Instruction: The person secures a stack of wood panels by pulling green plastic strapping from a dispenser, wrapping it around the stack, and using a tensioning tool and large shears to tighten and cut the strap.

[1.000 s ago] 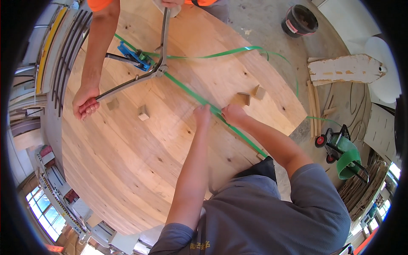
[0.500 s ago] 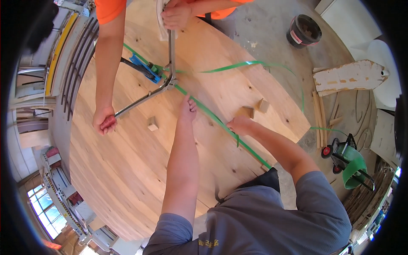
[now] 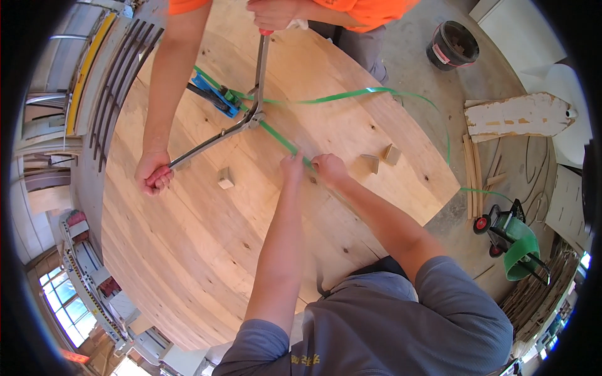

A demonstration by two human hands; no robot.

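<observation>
A green strap [image 3: 276, 136] runs across a stack of wooden boards [image 3: 169, 263]. My left hand [image 3: 293, 168] is closed on the strap near the middle of the boards. Just right of it, my right hand [image 3: 329, 169] is also closed, with the strap between its fingers. Beyond my hands, a co-worker in orange holds a long-handled crimping tool [image 3: 256, 113], its handles spread apart and its jaws at the strap. A blue strap tensioner [image 3: 213, 95] sits on the strap beside those jaws. Below my right hand, my forearm hides part of the strap's line.
Small tan angle pieces lie on the boards, one left of my hands [image 3: 226, 178] and two to the right [image 3: 391, 154]. A loose green strap tail [image 3: 351, 96] arcs to the floor. A black bucket [image 3: 452, 45] and a green wheeled strap cart [image 3: 520, 247] stand at right.
My right hand has moved up and left along the strap, close to my left hand. My left hand has shifted slightly right. The co-worker has leaned right, with the crimping tool shifting slightly.
</observation>
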